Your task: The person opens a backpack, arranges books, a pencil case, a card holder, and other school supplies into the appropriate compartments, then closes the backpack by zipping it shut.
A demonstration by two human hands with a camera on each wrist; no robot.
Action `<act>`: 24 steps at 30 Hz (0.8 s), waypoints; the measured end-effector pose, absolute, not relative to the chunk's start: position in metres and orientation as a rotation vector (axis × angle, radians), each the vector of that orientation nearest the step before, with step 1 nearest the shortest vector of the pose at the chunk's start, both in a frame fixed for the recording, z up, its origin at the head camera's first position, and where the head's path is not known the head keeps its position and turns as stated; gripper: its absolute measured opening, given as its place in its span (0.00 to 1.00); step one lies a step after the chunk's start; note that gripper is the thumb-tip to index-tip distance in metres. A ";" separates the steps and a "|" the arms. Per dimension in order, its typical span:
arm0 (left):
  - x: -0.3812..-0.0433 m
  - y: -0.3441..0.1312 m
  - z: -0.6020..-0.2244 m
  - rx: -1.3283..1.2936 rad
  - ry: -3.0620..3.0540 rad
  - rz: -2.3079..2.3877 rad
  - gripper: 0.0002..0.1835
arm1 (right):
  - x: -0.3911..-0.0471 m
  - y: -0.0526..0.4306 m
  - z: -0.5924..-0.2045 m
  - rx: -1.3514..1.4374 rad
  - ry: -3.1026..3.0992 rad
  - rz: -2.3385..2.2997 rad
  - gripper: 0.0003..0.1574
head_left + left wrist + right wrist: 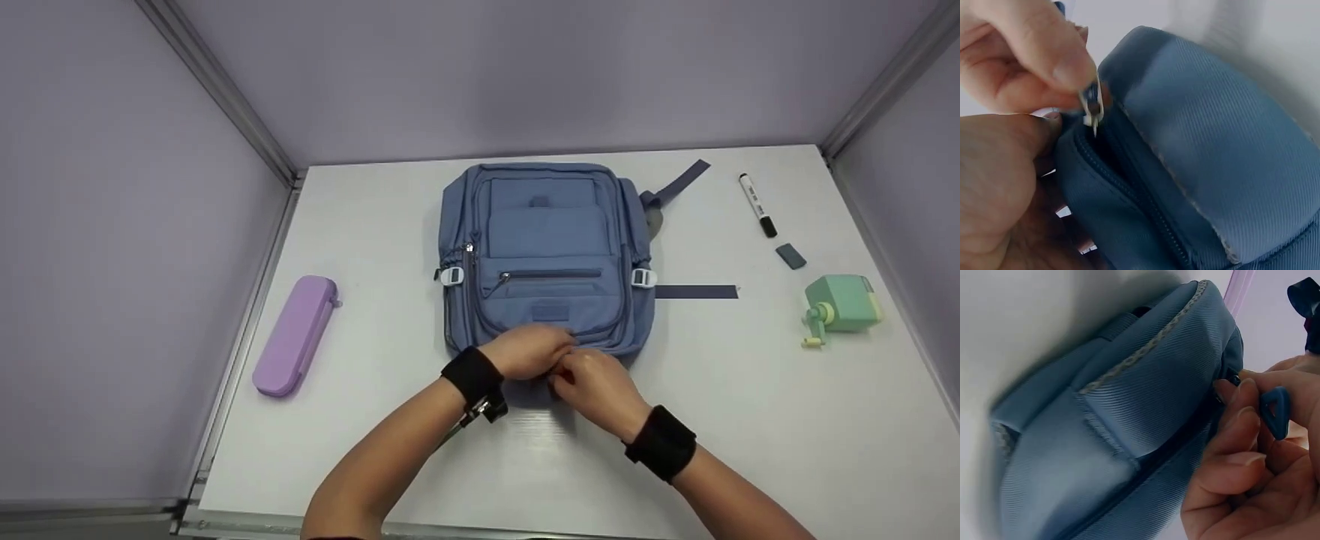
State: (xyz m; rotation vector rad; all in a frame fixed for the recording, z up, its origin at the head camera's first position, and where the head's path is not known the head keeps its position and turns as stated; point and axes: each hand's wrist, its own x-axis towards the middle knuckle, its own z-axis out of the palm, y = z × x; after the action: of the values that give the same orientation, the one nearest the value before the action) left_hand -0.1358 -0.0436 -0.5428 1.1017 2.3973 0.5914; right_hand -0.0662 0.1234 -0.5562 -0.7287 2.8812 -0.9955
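Observation:
A blue backpack (547, 232) lies on the white table, its front pockets facing up. At its near edge my left hand (529, 351) grips the fabric beside the zipper, with fingers partly hidden behind the cloth in the left wrist view. Close against it, my right hand (600, 390) pinches a zipper pull, whose blue triangular tab (1278, 413) sticks out between the fingers in the right wrist view. Below the slider (1092, 112) the zipper teeth (1151, 208) stand parted, showing a dark gap.
A purple case (296, 336) lies at the left. To the right are a marker (757, 204), a dark eraser-like block (790, 256) and a green crank pencil sharpener (841, 304). Backpack straps (697, 292) stretch out rightward. Grey panels wall the table.

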 end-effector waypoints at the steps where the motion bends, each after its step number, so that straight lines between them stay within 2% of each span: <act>1: -0.135 -0.044 -0.543 1.083 2.398 0.619 0.15 | -0.067 0.123 -0.556 -0.719 2.870 -1.004 0.20; 5: -0.129 -0.047 -0.543 1.025 2.409 0.662 0.18 | -0.068 0.124 -0.555 -0.663 2.843 -1.006 0.21; 10: -0.120 -0.055 -0.535 0.996 2.499 0.616 0.22 | -0.068 0.126 -0.553 -0.679 2.822 -0.990 0.17; 13: -0.108 -0.061 -0.526 0.986 2.684 0.651 0.19 | -0.068 0.129 -0.552 -0.673 2.828 -0.970 0.17; 17: -0.083 -0.070 -0.517 0.887 2.888 0.761 0.11 | -0.066 0.133 -0.551 -0.651 2.836 -0.958 0.19; 19: -0.071 -0.075 -0.518 0.818 2.858 0.822 0.10 | -0.064 0.135 -0.551 -0.640 2.835 -0.966 0.16; 24: -0.055 -0.080 -0.535 0.517 2.457 1.100 0.20 | -0.059 0.134 -0.551 -0.665 2.829 -0.967 0.06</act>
State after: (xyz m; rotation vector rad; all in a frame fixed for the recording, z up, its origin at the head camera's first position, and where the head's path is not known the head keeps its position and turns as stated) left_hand -0.0546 -0.0797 -0.5354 0.5174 2.4571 1.1001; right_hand -0.0588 0.1338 -0.5513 -0.6654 2.8287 -0.9666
